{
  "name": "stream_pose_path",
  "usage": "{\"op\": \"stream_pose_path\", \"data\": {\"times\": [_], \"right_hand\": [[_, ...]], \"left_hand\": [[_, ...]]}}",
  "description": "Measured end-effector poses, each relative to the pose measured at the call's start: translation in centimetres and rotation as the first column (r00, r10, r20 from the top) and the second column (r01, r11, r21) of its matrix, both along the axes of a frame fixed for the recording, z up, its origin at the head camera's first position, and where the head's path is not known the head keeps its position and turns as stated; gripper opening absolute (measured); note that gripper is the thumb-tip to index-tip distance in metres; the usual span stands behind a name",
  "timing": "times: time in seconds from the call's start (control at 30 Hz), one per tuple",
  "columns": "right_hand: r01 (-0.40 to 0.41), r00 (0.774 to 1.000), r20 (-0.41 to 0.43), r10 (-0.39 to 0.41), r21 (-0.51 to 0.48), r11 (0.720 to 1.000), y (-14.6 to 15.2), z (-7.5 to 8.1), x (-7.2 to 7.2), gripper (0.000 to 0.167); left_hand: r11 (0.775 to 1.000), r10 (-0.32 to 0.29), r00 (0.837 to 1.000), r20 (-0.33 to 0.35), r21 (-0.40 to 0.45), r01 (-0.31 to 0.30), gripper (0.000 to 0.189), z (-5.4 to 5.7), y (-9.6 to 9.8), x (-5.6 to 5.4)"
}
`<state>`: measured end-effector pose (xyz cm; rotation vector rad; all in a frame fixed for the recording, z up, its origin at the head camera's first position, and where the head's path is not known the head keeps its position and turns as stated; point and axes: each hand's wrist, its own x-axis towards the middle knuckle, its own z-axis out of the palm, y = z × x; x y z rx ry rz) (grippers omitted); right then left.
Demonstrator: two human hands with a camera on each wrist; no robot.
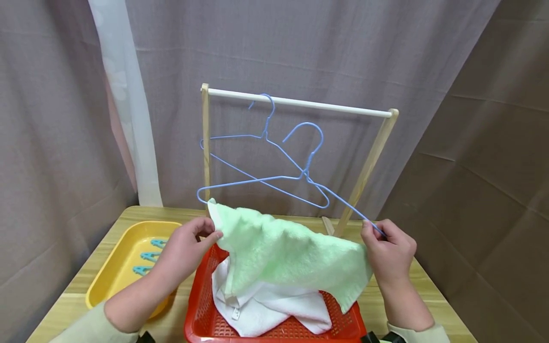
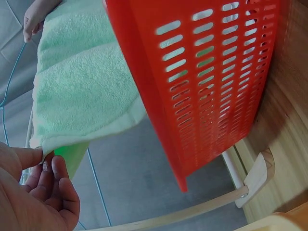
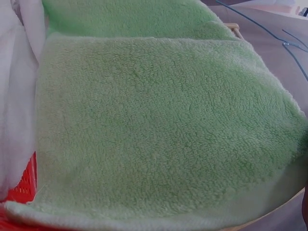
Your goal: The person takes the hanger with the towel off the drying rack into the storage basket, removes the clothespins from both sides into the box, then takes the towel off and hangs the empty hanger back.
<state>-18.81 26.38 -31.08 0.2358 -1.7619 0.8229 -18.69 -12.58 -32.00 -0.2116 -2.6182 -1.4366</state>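
A light green towel (image 1: 287,247) is draped over the lower part of a blue wire hanger (image 1: 307,166), whose bottom bar is hidden beneath it. My left hand (image 1: 188,245) pinches the towel's left edge between thumb and fingers, as the left wrist view also shows. At the other end, my right hand (image 1: 389,247) grips the right corner of the hanger, close against the towel. Green pile fills most of the right wrist view, where that hand barely shows at the edge. Below the towel, a white cloth (image 1: 274,309) lies in a red perforated basket (image 1: 197,305).
Behind, a second blue hanger (image 1: 267,126) hangs from the white rod (image 1: 300,101) of a wooden-sided rack (image 1: 364,176). To the left, a yellow tray (image 1: 111,267) holds several teal clothespins (image 1: 149,257). Grey curtains (image 1: 343,57) surround the wooden table (image 1: 433,305).
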Motion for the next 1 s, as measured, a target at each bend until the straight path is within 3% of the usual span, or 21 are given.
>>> {"op": "stream_pose_path", "data": {"times": [0.3,0.57,1.0], "right_hand": [[0.013,1.000,0.008,-0.013,0.012,1.000,0.0,-0.1,-0.1,0.026],[0.012,1.000,0.008,-0.013,0.014,1.000,-0.1,0.0,-0.1,0.027],[0.025,0.999,0.026,-0.024,-0.028,0.999,-0.2,0.2,-0.1,0.029]], "left_hand": [[0.999,-0.029,0.998,-0.058,-0.027,0.028,0.009,-0.6,0.5,0.1],[0.998,-0.028,1.000,-0.013,-0.051,0.027,0.010,-0.8,0.9,0.5],[0.997,-0.071,0.997,-0.020,-0.042,0.070,0.013,-1.3,1.3,1.0]]}}
